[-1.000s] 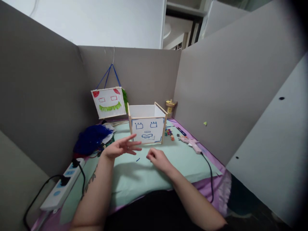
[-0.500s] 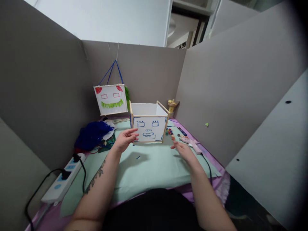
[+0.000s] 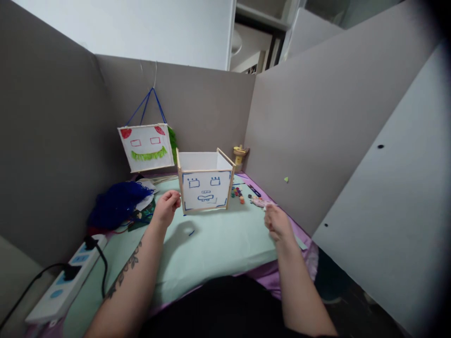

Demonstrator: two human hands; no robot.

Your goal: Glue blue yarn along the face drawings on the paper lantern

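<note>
An open-topped box [image 3: 205, 202] of white panels edged with wooden sticks stands on the table, a face drawn in blue on its front. Close to its left front edge is my left hand [image 3: 167, 207], thumb and fingers pinched together; what lies between them, if anything, is too small to see. My right hand [image 3: 278, 223] is closed, over at the right side of the table. It overlaps a pink corded tool that looks like a glue gun [image 3: 259, 202], and I cannot tell whether it grips it. A short blue strand [image 3: 191, 233] lies before the box.
A similar box [image 3: 148, 162] with a red and green face hangs by blue cords at the back left. Blue yarn [image 3: 118, 204] and a power strip [image 3: 66, 281] lie left. Colourful small balls [image 3: 237, 192] sit right of the box. Grey partitions [image 3: 299, 117] enclose the table.
Both hands had loosely spread fingers and are now closed. They have moved further apart, my right hand toward the pink tool. The whole view has shifted, with things lying further left.
</note>
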